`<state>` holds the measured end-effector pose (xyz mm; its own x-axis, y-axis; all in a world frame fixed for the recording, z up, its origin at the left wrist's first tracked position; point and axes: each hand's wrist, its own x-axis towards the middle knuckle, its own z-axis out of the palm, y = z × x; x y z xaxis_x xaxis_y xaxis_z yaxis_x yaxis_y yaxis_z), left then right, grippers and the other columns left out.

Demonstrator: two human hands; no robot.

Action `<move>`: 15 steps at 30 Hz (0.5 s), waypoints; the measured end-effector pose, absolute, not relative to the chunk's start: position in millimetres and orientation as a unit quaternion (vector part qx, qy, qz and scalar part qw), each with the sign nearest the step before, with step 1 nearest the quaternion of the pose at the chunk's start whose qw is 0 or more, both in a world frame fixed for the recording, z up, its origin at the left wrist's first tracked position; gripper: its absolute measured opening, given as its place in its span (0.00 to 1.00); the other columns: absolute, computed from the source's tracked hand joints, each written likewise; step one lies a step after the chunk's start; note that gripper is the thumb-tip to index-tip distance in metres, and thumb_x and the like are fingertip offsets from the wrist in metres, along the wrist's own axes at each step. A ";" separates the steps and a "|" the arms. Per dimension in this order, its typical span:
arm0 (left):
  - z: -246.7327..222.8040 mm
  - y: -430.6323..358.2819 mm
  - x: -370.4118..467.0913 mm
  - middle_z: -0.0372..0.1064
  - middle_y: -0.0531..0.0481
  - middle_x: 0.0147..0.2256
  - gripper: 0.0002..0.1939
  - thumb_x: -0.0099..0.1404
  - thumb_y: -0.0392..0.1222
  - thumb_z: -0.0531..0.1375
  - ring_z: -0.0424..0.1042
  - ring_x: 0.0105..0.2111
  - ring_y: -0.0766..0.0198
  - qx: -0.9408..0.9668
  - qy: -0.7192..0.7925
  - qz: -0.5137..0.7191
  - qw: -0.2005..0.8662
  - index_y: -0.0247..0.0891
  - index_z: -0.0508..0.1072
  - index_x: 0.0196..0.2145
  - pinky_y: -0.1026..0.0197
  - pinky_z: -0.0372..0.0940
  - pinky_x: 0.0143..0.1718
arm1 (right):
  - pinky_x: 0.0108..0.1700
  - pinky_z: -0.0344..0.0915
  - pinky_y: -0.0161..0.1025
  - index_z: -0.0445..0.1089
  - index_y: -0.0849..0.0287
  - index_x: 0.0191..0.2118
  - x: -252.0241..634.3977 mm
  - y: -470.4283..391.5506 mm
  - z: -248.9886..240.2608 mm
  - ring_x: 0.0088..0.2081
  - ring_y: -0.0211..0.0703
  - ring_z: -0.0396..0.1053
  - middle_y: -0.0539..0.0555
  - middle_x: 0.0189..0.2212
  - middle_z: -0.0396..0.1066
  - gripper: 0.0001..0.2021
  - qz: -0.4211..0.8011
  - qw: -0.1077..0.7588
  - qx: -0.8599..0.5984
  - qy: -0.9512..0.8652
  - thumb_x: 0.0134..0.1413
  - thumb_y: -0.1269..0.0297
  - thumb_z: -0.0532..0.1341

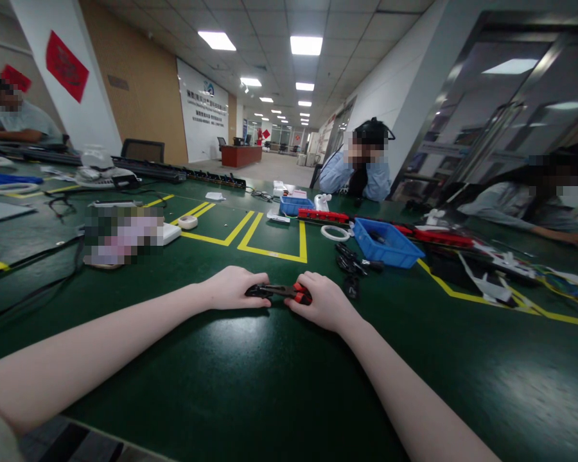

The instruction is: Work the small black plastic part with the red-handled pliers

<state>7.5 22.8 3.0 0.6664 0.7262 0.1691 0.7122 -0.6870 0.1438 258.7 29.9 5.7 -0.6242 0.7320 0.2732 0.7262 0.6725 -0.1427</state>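
My left hand [234, 287] is closed on a small black part [257, 291], pinched between thumb and fingers; most of it is hidden and its exact kind is unclear. My right hand [327, 301] grips a pair of pliers [280, 290] by the red and black handles. The metal jaws point left and meet the black part; whether they clamp it cannot be made out. Both hands are just above the green table [231, 385], close together. Several small black pieces [349, 260] lie on the table beyond my right hand.
A blue bin [390, 247] with dark items stands at right, near a white ring [335, 233] and red strips [322, 217]. A smaller blue bin [296, 205] is farther back. Tape roll [187, 222] and black cables [43, 256] lie left. Yellow tape marks the tabletop. Other people sit around.
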 end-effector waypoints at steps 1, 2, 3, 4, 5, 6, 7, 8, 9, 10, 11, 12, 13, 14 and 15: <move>2.8 22.9 7.5 0.70 0.51 0.27 0.20 0.67 0.60 0.55 0.72 0.28 0.59 0.912 0.394 0.107 0.033 0.41 0.69 0.44 0.65 0.53 0.26 | 0.34 0.58 0.39 0.62 0.56 0.29 258.7 30.0 5.5 0.33 0.43 0.64 0.52 0.31 0.66 0.13 0.008 0.156 -0.404 -0.901 0.54 0.55 0.63; 2.7 22.9 7.5 0.70 0.51 0.27 0.20 0.67 0.60 0.55 0.72 0.28 0.59 0.912 0.395 0.106 0.032 0.41 0.69 0.44 0.65 0.53 0.26 | 0.34 0.58 0.39 0.62 0.56 0.30 258.6 30.0 5.2 0.33 0.43 0.64 0.52 0.31 0.66 0.12 0.007 0.156 -0.404 -0.901 0.54 0.55 0.63; 2.6 22.8 7.5 0.70 0.51 0.27 0.20 0.67 0.60 0.55 0.72 0.28 0.59 0.912 0.396 0.106 0.032 0.41 0.69 0.43 0.65 0.54 0.26 | 0.35 0.58 0.39 0.62 0.56 0.30 258.6 30.1 5.0 0.34 0.43 0.64 0.52 0.31 0.66 0.12 0.006 0.157 -0.404 -0.901 0.54 0.55 0.63; 2.6 22.7 7.5 0.70 0.51 0.27 0.20 0.67 0.60 0.55 0.72 0.28 0.59 0.911 0.397 0.106 0.031 0.41 0.69 0.43 0.65 0.54 0.26 | 0.35 0.58 0.39 0.62 0.56 0.30 258.6 30.1 4.9 0.34 0.43 0.64 0.52 0.31 0.66 0.12 0.005 0.157 -0.404 -0.901 0.54 0.55 0.63; 2.6 22.5 7.5 0.70 0.51 0.28 0.20 0.67 0.60 0.55 0.72 0.28 0.59 0.911 0.398 0.105 0.029 0.41 0.69 0.43 0.65 0.54 0.26 | 0.35 0.58 0.39 0.62 0.56 0.30 258.5 30.1 4.9 0.34 0.43 0.64 0.52 0.31 0.66 0.12 0.004 0.157 -0.404 -0.901 0.54 0.55 0.63; 2.6 22.4 7.5 0.71 0.51 0.28 0.20 0.67 0.60 0.55 0.72 0.28 0.59 0.911 0.399 0.104 0.027 0.41 0.69 0.43 0.65 0.54 0.26 | 0.35 0.58 0.39 0.62 0.56 0.30 258.4 30.0 4.8 0.34 0.43 0.64 0.52 0.31 0.66 0.12 0.004 0.156 -0.404 -0.901 0.54 0.55 0.63; 2.6 22.4 7.6 0.71 0.51 0.28 0.20 0.67 0.60 0.55 0.72 0.28 0.59 0.910 0.400 0.104 0.026 0.41 0.69 0.43 0.65 0.53 0.26 | 0.35 0.58 0.39 0.62 0.56 0.30 258.4 30.0 4.9 0.34 0.43 0.64 0.52 0.31 0.66 0.12 0.003 0.156 -0.404 -0.901 0.54 0.55 0.63; 2.6 22.5 7.6 0.71 0.51 0.28 0.20 0.67 0.60 0.55 0.72 0.28 0.59 0.910 0.400 0.103 0.025 0.41 0.69 0.43 0.65 0.53 0.26 | 0.35 0.58 0.39 0.62 0.56 0.30 258.3 29.9 5.0 0.33 0.43 0.64 0.52 0.31 0.66 0.12 0.003 0.155 -0.404 -0.901 0.54 0.55 0.63; 2.5 22.6 7.5 0.71 0.51 0.28 0.20 0.67 0.60 0.55 0.72 0.28 0.59 0.911 0.399 0.104 0.025 0.41 0.69 0.43 0.65 0.53 0.26 | 0.35 0.58 0.39 0.62 0.56 0.30 258.3 29.7 5.2 0.33 0.43 0.64 0.52 0.31 0.66 0.12 0.003 0.155 -0.404 -0.901 0.55 0.55 0.63; 2.3 22.7 7.5 0.71 0.51 0.28 0.20 0.67 0.60 0.55 0.72 0.28 0.59 0.911 0.399 0.104 0.026 0.41 0.69 0.43 0.65 0.53 0.26 | 0.34 0.58 0.39 0.62 0.56 0.30 258.2 29.6 5.4 0.33 0.43 0.64 0.52 0.31 0.66 0.12 0.003 0.155 -0.405 -0.901 0.54 0.55 0.63; 2.1 22.9 7.4 0.70 0.51 0.27 0.20 0.67 0.60 0.55 0.72 0.27 0.59 0.911 0.398 0.104 0.026 0.41 0.69 0.43 0.65 0.53 0.26 | 0.34 0.58 0.39 0.62 0.56 0.30 258.2 29.3 5.6 0.33 0.43 0.64 0.52 0.31 0.67 0.12 0.003 0.155 -0.405 -0.901 0.54 0.55 0.63; 1.9 23.0 7.4 0.70 0.51 0.27 0.20 0.67 0.60 0.55 0.72 0.27 0.59 0.912 0.397 0.103 0.024 0.41 0.69 0.44 0.65 0.53 0.26 | 0.34 0.58 0.39 0.63 0.56 0.30 258.1 29.0 5.8 0.33 0.43 0.64 0.52 0.31 0.67 0.12 0.003 0.156 -0.404 -0.901 0.54 0.55 0.63; 1.8 23.2 7.3 0.70 0.51 0.27 0.20 0.67 0.61 0.55 0.72 0.27 0.59 0.912 0.396 0.103 0.022 0.41 0.69 0.44 0.65 0.53 0.26 | 0.34 0.58 0.39 0.63 0.56 0.30 258.0 28.6 6.0 0.33 0.43 0.64 0.52 0.31 0.67 0.12 0.004 0.156 -0.404 -0.901 0.54 0.56 0.63; 1.6 23.2 7.2 0.70 0.51 0.27 0.21 0.67 0.61 0.55 0.72 0.27 0.59 0.913 0.394 0.102 0.019 0.41 0.69 0.44 0.65 0.53 0.26 | 0.34 0.58 0.38 0.63 0.56 0.30 257.9 28.2 6.2 0.33 0.43 0.64 0.52 0.31 0.67 0.12 0.005 0.156 -0.405 -0.901 0.54 0.56 0.64; 1.6 23.3 7.2 0.70 0.51 0.27 0.21 0.67 0.61 0.55 0.72 0.28 0.59 0.914 0.392 0.102 0.017 0.41 0.69 0.44 0.65 0.53 0.26 | 0.34 0.58 0.38 0.63 0.56 0.30 257.8 27.7 6.4 0.33 0.42 0.64 0.52 0.31 0.67 0.12 0.005 0.156 -0.405 -0.901 0.54 0.56 0.64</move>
<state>7.2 23.3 1.6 0.6717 0.7203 0.1731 0.7135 -0.6919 0.1105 257.8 27.7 6.4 -0.6225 0.7318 0.2775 0.7284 0.6714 -0.1364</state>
